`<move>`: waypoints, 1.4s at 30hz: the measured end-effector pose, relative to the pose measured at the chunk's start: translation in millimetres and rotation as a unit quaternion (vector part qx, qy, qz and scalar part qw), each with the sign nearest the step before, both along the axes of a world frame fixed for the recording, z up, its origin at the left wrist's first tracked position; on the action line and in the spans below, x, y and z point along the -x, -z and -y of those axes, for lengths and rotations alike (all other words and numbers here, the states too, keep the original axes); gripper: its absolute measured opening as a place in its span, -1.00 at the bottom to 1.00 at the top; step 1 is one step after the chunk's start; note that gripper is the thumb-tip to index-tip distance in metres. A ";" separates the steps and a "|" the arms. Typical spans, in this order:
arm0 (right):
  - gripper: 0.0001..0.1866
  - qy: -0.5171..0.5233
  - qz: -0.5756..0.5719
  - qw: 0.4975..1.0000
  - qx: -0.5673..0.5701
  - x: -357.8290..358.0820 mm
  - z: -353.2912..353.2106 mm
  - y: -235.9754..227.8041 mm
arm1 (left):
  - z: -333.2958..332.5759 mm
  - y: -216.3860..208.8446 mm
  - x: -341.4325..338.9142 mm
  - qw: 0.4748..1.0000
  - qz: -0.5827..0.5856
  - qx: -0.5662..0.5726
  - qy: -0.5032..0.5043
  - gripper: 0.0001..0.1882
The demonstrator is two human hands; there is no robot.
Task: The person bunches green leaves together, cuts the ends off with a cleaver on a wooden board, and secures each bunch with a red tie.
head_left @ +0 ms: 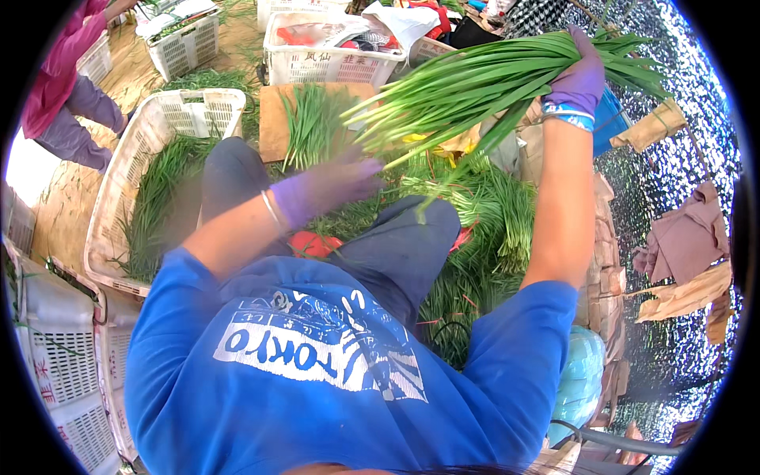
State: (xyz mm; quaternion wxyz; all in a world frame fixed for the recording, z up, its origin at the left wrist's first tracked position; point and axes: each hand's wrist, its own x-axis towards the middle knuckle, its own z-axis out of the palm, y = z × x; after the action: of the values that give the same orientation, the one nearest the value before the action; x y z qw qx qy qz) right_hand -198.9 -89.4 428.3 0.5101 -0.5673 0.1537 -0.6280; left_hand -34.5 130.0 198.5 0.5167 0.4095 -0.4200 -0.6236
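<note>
Head view. The right hand (578,75), in a purple glove, is closed around the leaf portion of a bundle of long green leaves (475,83). The bundle is held raised in front of the person, toward the right; its pale stalk ends point left and slightly downward, and its leaf tips extend beyond the right hand. The left hand (336,188), also in a purple glove, is positioned just below the stalk ends. It is blurred; whether it grasps or touches any stalk cannot be determined.

A smaller bunch of green leaves (305,131) lies on a brown board (271,119), beyond the left hand. A pile of green bundles (507,218) is located below the raised bundle, beside the person's knee. At the left, a white perforated crate (190,119) contains loose green leaves (170,186). A second white crate (324,67), behind the board, contains mixed items. A co-worker (71,79) in a magenta top stands at the upper left.
</note>
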 end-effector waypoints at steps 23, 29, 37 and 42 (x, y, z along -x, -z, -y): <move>-0.75 -0.090 0.124 0.980 -0.125 -37.2 -43.5 28.4 | -8.7 5.3 -30.5 0.822 0.352 0.333 -0.301 -0.61; -0.75 -0.063 0.108 0.982 -0.143 -12.8 -8.5 21.9 | -43.0 -4.6 -35.3 0.980 -0.056 0.130 -0.138 -0.42; -0.74 -0.021 0.080 0.995 -0.054 -5.7 -4.3 22.3 | -26.2 59.2 -62.8 0.948 0.287 0.016 0.139 -0.33; -0.75 -0.040 0.048 0.996 -0.065 -22.8 -1.0 32.2 | 2.5 16.3 -1.4 0.969 -0.211 0.107 0.071 -0.44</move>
State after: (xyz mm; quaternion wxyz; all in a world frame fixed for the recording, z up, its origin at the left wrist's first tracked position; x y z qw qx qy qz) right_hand -176.1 -88.4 396.0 0.5772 -0.5079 0.1469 -0.6223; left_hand -33.1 127.4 182.2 0.5890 0.1799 -0.3936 -0.6825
